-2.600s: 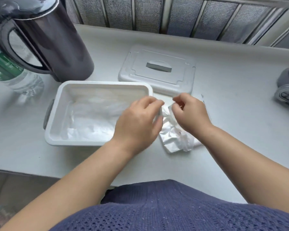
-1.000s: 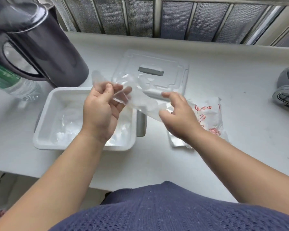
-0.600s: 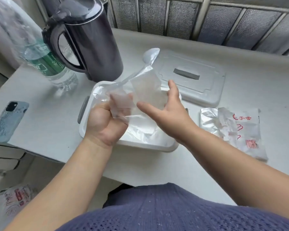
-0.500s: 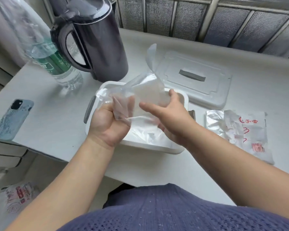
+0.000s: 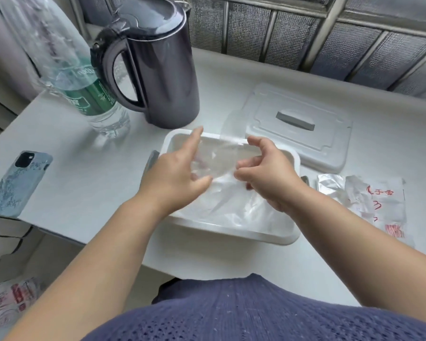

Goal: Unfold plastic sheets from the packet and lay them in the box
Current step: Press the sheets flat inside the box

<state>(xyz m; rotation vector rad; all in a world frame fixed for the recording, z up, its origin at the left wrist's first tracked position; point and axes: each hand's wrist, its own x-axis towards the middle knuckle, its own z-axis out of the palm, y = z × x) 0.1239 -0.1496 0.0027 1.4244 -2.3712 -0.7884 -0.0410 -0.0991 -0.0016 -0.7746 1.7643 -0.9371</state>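
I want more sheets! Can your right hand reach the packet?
Probably yes: the packet lies uncovered on the table just right of the box, near the right hand, nothing blocking.

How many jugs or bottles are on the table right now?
2. The dark kettle stands just behind the far left corner of the box, and the green-labelled water bottle stands right beside the kettle, on its left. No others seem hidden.
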